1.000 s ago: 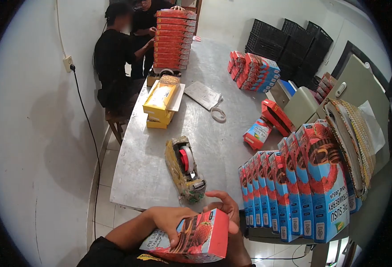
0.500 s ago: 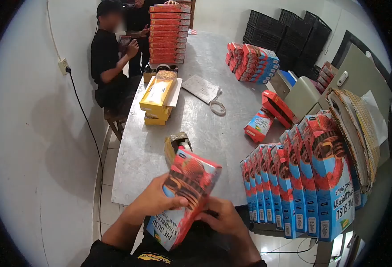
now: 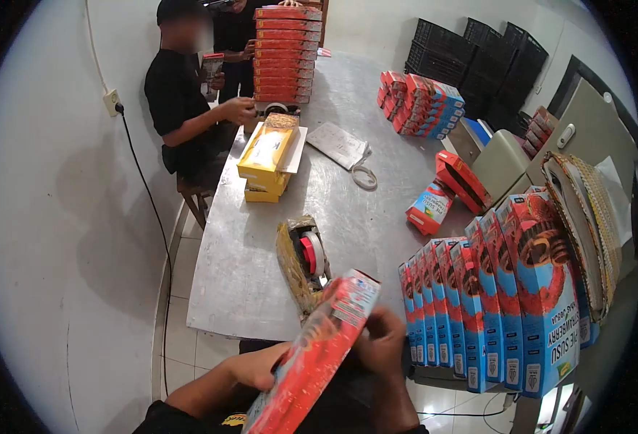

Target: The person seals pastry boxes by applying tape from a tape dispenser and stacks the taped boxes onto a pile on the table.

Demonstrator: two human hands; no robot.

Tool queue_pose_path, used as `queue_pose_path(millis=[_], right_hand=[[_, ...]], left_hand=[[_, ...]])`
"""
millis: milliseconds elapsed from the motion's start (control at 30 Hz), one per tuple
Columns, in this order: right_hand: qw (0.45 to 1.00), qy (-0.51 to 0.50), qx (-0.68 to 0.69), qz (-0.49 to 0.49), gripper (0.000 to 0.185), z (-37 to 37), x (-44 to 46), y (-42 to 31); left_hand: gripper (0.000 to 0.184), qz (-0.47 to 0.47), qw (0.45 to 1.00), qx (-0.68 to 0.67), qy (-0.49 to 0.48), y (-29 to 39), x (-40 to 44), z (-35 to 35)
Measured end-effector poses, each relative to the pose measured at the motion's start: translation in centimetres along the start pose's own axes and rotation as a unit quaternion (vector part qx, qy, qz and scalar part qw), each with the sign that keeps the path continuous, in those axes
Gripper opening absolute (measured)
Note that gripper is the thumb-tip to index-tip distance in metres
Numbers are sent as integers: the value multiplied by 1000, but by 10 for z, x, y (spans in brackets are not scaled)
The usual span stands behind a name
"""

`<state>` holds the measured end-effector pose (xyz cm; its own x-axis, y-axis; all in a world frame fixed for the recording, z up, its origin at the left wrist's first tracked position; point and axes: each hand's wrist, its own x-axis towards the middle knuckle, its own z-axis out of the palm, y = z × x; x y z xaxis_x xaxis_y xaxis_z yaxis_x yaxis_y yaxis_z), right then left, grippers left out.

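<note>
A red and blue strawberry pie box (image 3: 311, 362) is tilted in front of my body, its narrow red side turned up. My left hand (image 3: 261, 369) grips it from the left, with part of the fingers hidden by the box. Close by the box's right edge is my right hand (image 3: 382, 343), its fingers curled and partly in shadow; what they hold, if anything, does not show. Just beyond the box's upper end, a tape dispenser (image 3: 303, 260) wrapped in brown tape lies on the metal table (image 3: 225, 289).
On the right, several upright pie boxes (image 3: 492, 304) stand in a row. Behind them lie two boxes (image 3: 431, 206) and a stacked group (image 3: 420, 105). Yellow boxes (image 3: 264, 163), a flat pouch (image 3: 340, 148) and a tall red stack (image 3: 286, 54) sit farther back, near a co-worker (image 3: 181, 94).
The box has turned from its printed front to its narrow side and moved lower. My right hand has shifted up along its right edge. The tape dispenser is now more exposed. The co-worker's arm has reached forward.
</note>
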<state>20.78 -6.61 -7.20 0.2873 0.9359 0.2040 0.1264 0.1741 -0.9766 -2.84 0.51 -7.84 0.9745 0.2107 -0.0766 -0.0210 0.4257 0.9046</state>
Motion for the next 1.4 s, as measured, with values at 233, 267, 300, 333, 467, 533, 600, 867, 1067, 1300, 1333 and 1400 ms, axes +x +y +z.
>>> queue_pose_path(millis=[233, 267, 300, 333, 467, 533, 600, 867, 1067, 1300, 1333, 1400], right_hand=[[983, -38, -159, 85, 46, 15, 35, 33], [975, -36, -201, 89, 46, 19, 36, 34], [972, -26, -222, 68, 34, 21, 39, 26], [972, -40, -223, 68, 34, 22, 37, 20], [988, 62, -139, -7, 15, 18, 25, 20], [978, 46, -205, -6, 11, 3, 7, 63], [985, 35, -110, 131, 9, -7, -1, 63], [985, -64, -71, -147, 16, 11, 10, -45], [967, -92, -143, -187, 23, 23, 31, -31], [891, -177, -129, -398, 35, 11, 8, -85], [872, -160, -89, -454, 35, 14, 2, -93], [850, -139, -118, -493, 35, 3, -8, -105]], left_hand=[[97, 109, 952, -109, 263, 39, 4, -19], [89, 161, 942, -146, 255, 50, 7, -19], [89, 166, 937, -151, 268, 53, 11, -23], [81, 205, 921, -161, 289, 53, 16, -29], [71, 267, 882, -138, 363, 55, 23, -38], [71, 257, 884, -155, 359, 55, 20, -43], [67, 270, 871, -156, 380, 55, 23, -44], [61, 272, 871, -155, 379, 44, 50, -41], [61, 319, 858, -126, 383, 59, 50, -17], [79, 133, 938, -162, 277, 72, 15, 48], [82, 88, 946, -198, 241, 73, 13, 47], [86, 33, 964, -113, 239, 87, 11, 83]])
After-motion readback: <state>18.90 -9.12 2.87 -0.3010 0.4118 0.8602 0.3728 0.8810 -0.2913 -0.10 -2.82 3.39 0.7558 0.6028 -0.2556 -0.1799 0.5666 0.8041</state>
